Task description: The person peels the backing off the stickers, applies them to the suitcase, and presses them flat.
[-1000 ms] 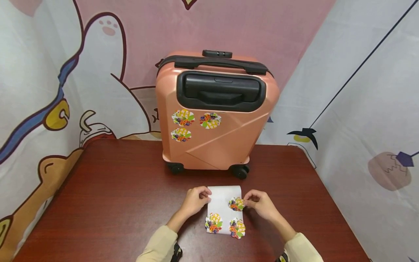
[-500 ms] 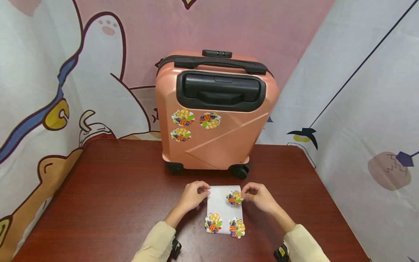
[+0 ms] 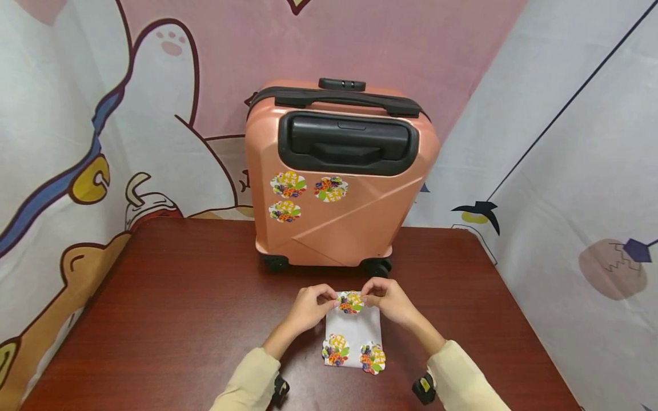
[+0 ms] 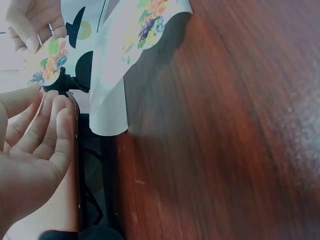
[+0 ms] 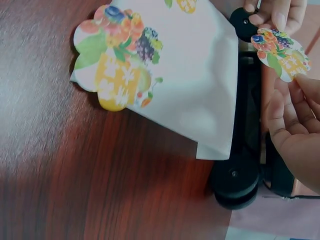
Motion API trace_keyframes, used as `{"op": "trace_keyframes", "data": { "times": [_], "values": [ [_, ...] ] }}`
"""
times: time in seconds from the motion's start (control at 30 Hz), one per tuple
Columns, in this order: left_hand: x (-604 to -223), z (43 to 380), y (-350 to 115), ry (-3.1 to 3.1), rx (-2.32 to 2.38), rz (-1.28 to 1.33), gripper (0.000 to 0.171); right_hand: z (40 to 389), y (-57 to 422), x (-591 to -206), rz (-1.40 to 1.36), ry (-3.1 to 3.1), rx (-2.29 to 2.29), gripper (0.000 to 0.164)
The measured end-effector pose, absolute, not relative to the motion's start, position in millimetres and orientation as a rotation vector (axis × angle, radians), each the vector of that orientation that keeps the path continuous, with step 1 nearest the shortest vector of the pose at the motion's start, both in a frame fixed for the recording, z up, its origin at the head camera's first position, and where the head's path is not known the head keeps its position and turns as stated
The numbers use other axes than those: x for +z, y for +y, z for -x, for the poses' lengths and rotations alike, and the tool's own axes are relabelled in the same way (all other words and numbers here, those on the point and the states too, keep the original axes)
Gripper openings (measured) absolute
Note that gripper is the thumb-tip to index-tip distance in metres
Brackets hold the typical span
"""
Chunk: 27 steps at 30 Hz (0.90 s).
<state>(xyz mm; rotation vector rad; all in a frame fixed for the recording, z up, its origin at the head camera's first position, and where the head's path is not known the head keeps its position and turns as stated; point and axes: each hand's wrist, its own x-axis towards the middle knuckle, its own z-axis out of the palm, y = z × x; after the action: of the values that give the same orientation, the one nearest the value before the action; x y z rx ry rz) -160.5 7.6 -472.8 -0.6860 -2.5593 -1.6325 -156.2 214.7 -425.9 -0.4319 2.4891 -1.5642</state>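
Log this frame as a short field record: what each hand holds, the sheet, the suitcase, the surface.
left hand: pinches one edge of the peeled sticker
right hand: pinches the opposite edge
backing sheet: white, on the table, two flower stickers at its near end
suitcase: rose-gold, upright on wheels behind the sheet, three stickers on its front
table: dark red wood

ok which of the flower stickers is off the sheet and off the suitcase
The flower sticker pinched between both hands' fingers, above the backing sheet; two remain on it, three sit on the suitcase.
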Motion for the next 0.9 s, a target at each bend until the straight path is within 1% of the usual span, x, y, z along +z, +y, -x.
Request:
{"op": "trace_keyframes", "data": {
  "times": [0.1, 0.23, 0.4, 0.6, 0.73, 0.9],
  "values": [
    [-473, 161, 7, -2.527, -1.637, 0.661, 0.004, 157, 209, -425, 0.422, 2.493, -1.582, 0.005],
    [-472, 162, 5, -2.497, -1.621, 0.621, 0.005, 165, 209, -439, 0.412, 2.490, -1.634, 0.006],
    [-467, 166, 2, -2.486, -1.614, 0.579, 0.005, 168, 203, -437, 0.418, 2.494, -1.661, 0.006],
    [-459, 172, -4, -2.449, -1.589, 0.551, 0.004, 167, 190, -418, 0.449, 2.516, -1.675, 0.006],
    [-452, 176, -7, -2.420, -1.581, 0.524, 0.004, 164, 179, -400, 0.416, 2.535, -1.690, 0.007],
    [-445, 181, -10, -2.383, -1.557, 0.480, 0.004, 165, 169, -388, 0.358, 2.569, -1.691, 0.006]
  ]
}}
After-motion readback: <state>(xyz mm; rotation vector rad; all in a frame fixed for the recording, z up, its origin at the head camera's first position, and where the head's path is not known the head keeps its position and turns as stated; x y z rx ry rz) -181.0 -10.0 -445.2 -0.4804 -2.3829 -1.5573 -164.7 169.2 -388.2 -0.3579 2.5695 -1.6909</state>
